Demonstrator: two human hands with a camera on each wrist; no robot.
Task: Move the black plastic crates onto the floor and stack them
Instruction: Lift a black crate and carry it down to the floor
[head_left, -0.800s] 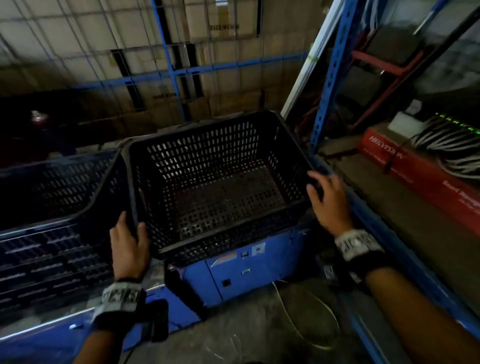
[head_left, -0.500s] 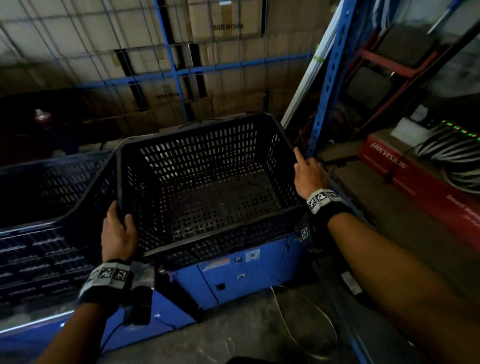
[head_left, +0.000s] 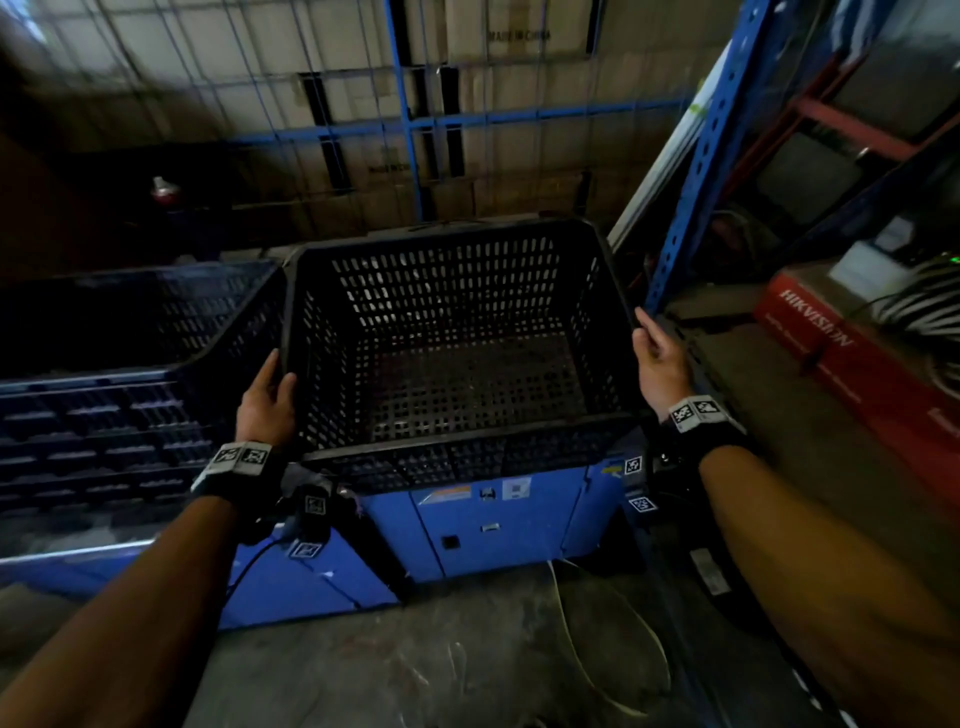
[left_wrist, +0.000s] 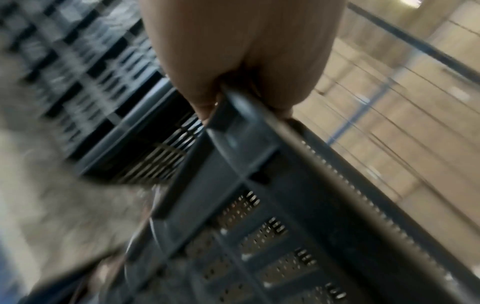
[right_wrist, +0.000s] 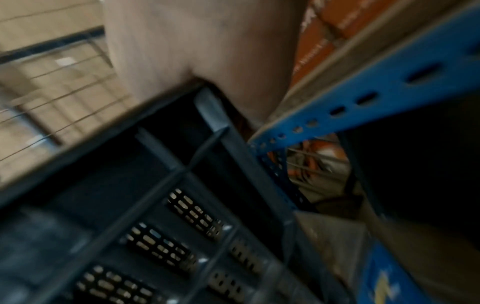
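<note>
Both hands, the left hand (head_left: 267, 397) and right hand (head_left: 655, 358), are shifted along the crate (head_left: 457, 353) rims, now clamped; snagging on the blue rack upright (head_left: 691, 202) is risked.

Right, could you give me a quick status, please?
Left hand and right hand grip black slotted plastic crate. Blue perforated rack upright close right.

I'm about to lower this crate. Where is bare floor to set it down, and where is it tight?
Bare floor lies below the blue machine, between your forearms; only a white cable loops over its right part. It is tight at the crate: left hand against the neighbouring crate, right hand beside the blue rack post.
</note>
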